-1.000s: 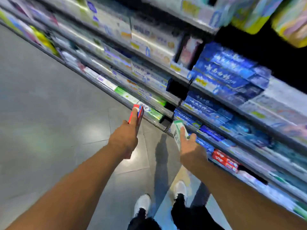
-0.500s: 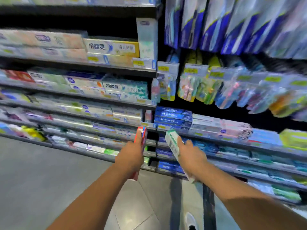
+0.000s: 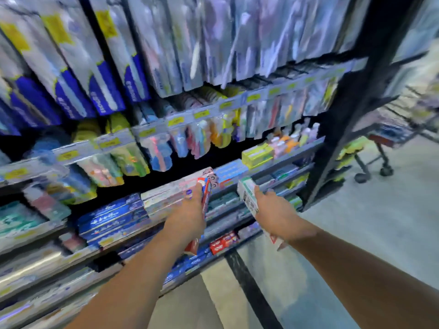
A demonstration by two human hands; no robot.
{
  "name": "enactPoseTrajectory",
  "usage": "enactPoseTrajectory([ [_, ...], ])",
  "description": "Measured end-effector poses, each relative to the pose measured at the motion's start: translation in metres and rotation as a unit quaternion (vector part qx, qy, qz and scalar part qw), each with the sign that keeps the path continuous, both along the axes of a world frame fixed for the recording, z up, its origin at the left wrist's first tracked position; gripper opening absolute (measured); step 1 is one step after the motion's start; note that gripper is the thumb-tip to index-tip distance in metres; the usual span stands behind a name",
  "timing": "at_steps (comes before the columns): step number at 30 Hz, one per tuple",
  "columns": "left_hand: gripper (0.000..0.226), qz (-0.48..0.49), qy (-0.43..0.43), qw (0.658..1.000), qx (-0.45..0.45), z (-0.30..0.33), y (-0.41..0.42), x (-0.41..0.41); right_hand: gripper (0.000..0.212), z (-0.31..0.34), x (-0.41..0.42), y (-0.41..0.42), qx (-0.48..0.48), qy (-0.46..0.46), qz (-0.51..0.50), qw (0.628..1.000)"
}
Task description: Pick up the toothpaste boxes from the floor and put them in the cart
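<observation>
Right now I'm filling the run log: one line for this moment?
left hand: holds red box | right hand: holds white-green box | cart: far right, not reached | view: blurred

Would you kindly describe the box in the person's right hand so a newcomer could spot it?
Start at the black shelf post. Left of it, the right hand grips a white-and-green toothpaste box; the left hand's box is red.
</observation>
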State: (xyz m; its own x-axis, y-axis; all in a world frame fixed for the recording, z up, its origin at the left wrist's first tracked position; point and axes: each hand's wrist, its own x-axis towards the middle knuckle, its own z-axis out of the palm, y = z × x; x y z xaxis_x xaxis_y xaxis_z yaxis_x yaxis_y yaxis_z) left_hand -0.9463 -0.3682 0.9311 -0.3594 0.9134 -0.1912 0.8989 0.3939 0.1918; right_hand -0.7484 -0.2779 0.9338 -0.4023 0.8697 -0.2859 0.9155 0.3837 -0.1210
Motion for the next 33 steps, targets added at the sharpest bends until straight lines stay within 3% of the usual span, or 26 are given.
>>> enactPoseTrajectory([
  [8,0.081,-0.178,-0.02,0.983,0.05,0.013,0.178,0.199,0.067,0.017,0.223,0.093,0.029,-0.009,-0.199,0.979],
  [11,0.085,-0.227,-0.013,0.973,0.048,0.015,0.223,0.277,0.06,0.015,0.306,0.117,0.081,0.003,-0.245,0.966],
  [16,0.093,-0.273,-0.03,0.961,0.029,0.008,0.287,0.383,0.056,0.015,0.42,0.152,0.087,0.016,-0.325,0.942],
  [26,0.091,-0.36,-0.001,0.933,0.003,0.006,0.411,0.56,0.056,0.003,0.567,0.229,0.073,0.025,-0.412,0.908],
  [33,0.092,-0.409,-0.005,0.913,0.0,-0.001,0.543,0.642,0.06,-0.007,0.636,0.344,0.079,0.012,-0.447,0.891],
])
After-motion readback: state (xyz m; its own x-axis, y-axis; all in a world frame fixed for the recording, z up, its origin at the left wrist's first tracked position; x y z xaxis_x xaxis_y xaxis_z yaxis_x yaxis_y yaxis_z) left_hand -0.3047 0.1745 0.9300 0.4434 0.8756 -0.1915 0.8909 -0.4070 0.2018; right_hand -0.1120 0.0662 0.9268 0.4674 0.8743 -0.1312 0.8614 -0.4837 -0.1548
